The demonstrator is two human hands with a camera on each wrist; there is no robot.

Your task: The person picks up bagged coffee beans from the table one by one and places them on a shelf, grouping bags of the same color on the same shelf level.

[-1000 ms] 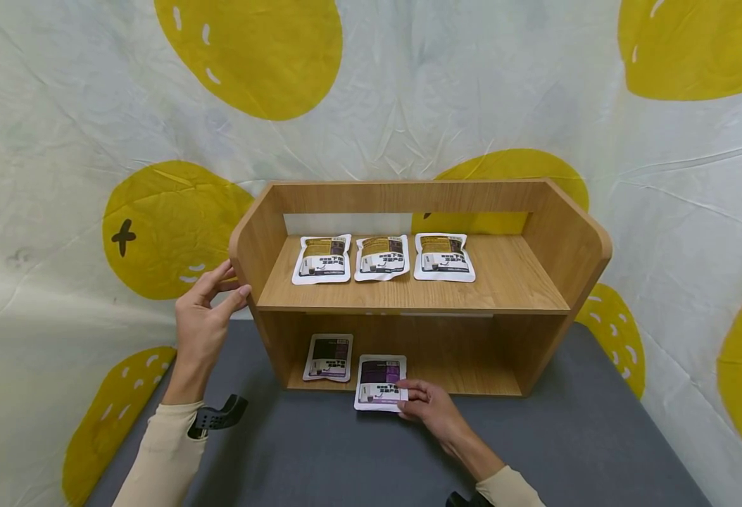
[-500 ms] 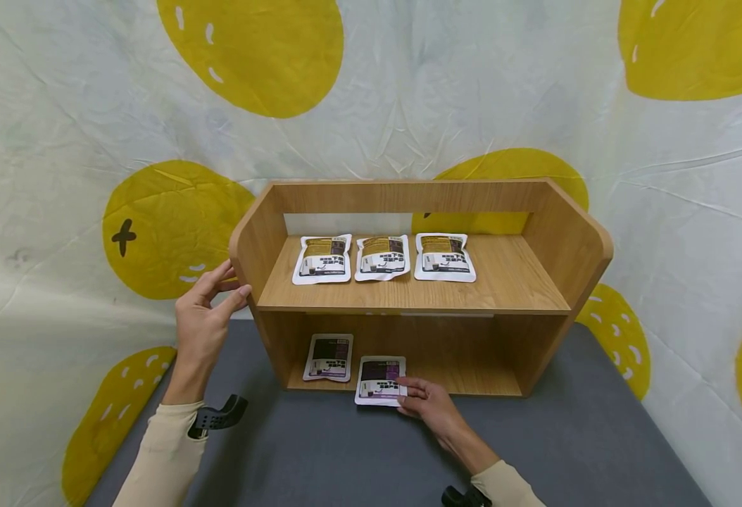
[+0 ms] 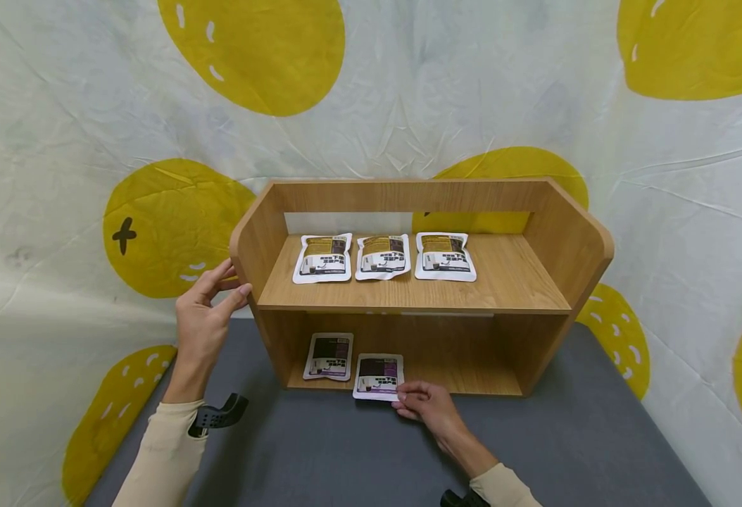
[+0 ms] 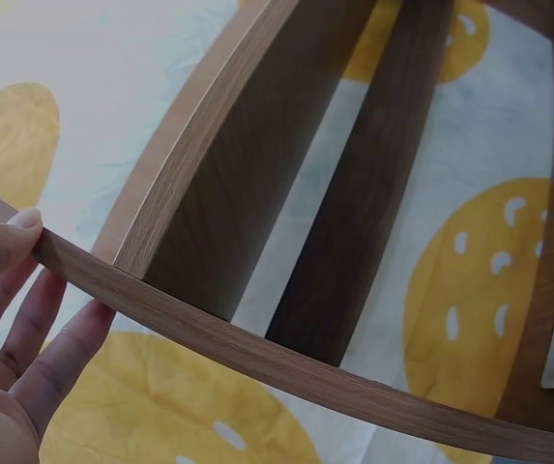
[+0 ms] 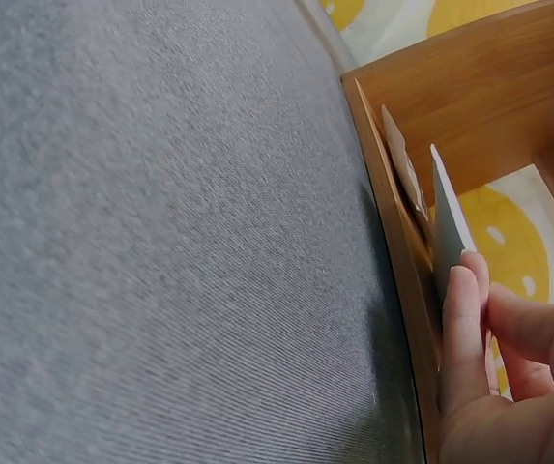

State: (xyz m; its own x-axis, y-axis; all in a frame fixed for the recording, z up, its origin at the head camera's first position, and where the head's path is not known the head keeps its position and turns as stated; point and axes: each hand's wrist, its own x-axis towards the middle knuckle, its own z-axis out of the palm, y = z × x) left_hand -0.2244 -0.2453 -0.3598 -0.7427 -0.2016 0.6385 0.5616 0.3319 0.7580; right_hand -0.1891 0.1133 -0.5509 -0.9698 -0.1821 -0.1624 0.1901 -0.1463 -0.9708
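At the front of the lower shelf, a white flat pouch with a black and purple label (image 3: 378, 377) is pinched at its right edge by my right hand (image 3: 431, 412). In the right wrist view the pouch (image 5: 448, 222) appears edge-on, slightly raised over the shelf board. My left hand (image 3: 203, 320) grips the left side panel of the wooden shelf (image 3: 409, 310), thumb in front and fingers behind. Left of the held pouch lies a similar dark-labelled pouch (image 3: 329, 356) on the lower board.
Three pouches with gold labels, among them the middle pouch (image 3: 382, 257), lie in a row on the upper board. The shelf stands on a grey table (image 3: 320, 451). Behind hangs a white curtain (image 3: 472, 84) with yellow shapes.
My right hand has shifted the purple-labelled pouch slightly left and further toward the shelf. My left hand stays on the side panel.
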